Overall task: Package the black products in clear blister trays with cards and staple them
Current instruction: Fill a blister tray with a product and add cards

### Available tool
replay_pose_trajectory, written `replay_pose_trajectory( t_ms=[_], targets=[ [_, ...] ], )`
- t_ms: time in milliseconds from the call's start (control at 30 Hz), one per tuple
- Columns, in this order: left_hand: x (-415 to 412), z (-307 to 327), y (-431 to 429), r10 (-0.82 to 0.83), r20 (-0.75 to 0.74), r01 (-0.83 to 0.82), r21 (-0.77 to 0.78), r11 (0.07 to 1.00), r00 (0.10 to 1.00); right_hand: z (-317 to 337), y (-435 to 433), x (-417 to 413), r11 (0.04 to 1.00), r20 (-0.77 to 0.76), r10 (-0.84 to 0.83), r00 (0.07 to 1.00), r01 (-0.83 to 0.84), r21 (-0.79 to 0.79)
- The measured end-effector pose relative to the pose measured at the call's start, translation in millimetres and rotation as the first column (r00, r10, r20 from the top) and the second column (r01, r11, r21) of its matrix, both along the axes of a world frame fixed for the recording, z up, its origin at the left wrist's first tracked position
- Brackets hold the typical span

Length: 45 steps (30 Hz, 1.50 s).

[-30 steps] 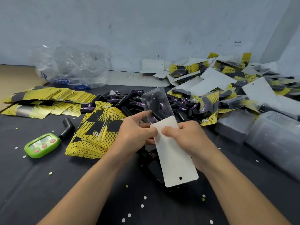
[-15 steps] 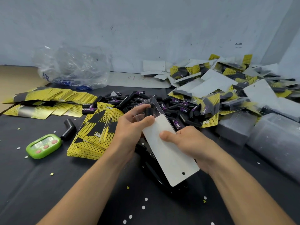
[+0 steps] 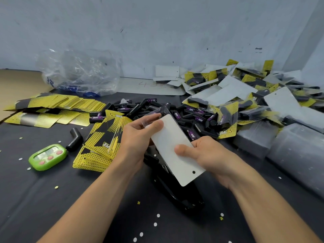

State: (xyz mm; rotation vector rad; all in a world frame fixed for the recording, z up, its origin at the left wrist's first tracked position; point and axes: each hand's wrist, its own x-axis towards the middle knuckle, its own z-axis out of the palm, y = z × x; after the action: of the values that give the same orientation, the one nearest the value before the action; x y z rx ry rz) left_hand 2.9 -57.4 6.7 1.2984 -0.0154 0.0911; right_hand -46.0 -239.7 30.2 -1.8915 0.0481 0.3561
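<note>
Left of my hands: a fanned stack of yellow cards [image 3: 103, 142] lies just beside my left wrist. Beyond it I see a green timer [image 3: 48, 156] and one loose black product [image 3: 74, 139].
Behind: a heap of black products [image 3: 184, 116] sits in the middle of the table [image 3: 35, 199], and a crumpled plastic bag [image 3: 78, 74] stands near the wall.
Right: finished packs [image 3: 245, 95] are piled up, with stacked clear trays [image 3: 294, 151] nearer to me.
In the way: the card [image 3: 175, 148] that I hold covers most of a black tool [image 3: 175, 195] lying on the table beneath it. I cannot tell what kind of tool it is.
Materials: the card is flat, matte white on the side facing me, with rounded corners and one punched hole near its close end. The blister tray [image 3: 157, 111] is thin, glossy, clear plastic and shows at the card's far end. The products are short black tubes, some bent, with purple labels. The table has a dark cloth cover dotted with small paper dots [image 3: 157, 215].
Left grip: my left hand [image 3: 138, 139] pinches the card's far end, thumb on the white face and fingers curled behind at the tray.
Right grip: my right hand [image 3: 208, 155] holds the card's right edge, thumb pressed flat on the face and fingers underneath.
Where it is: card and tray are held together above the table, tilted, between both hands.
</note>
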Motion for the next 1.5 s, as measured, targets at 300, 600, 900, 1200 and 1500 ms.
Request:
replay_pose_trajectory(
  t_ms=[300, 600, 900, 1200, 1500],
  targets=[
    [3.0, -0.3, -0.6, 0.137, -0.039, -0.139, -0.065, 0.988, 0.99, 6.6, -0.4, -6.3, 0.99, 0.03, 0.134, 0.991, -0.135, 0.037],
    [0.6, -2.0, 1.4, 0.062, -0.017, -0.061, 0.052, 0.997, 0.998, 5.8, -3.8, -3.8, 1.0, 0.06, 0.023, 0.998, -0.023, 0.007],
    [6.0, -7.6, 2.0, 0.109, 0.024, -0.11, 0.026, 0.994, 0.994, 1.7, 0.1, -3.2, 0.998, 0.024, 0.022, 0.999, -0.021, -0.064],
    [8.8, -5.8, 5.3, 0.191, 0.02, -0.192, 0.048, 0.98, 0.981, 3.7, -6.5, -2.0, 0.996, 0.0, 0.092, 0.996, -0.092, 0.004],
    [12.4, -11.7, 7.0, 0.264, 0.109, -0.279, 0.154, 0.948, 0.958, 4.7, -5.1, -2.2, 0.999, 0.031, 0.037, 0.999, -0.038, 0.035]
  ],
)
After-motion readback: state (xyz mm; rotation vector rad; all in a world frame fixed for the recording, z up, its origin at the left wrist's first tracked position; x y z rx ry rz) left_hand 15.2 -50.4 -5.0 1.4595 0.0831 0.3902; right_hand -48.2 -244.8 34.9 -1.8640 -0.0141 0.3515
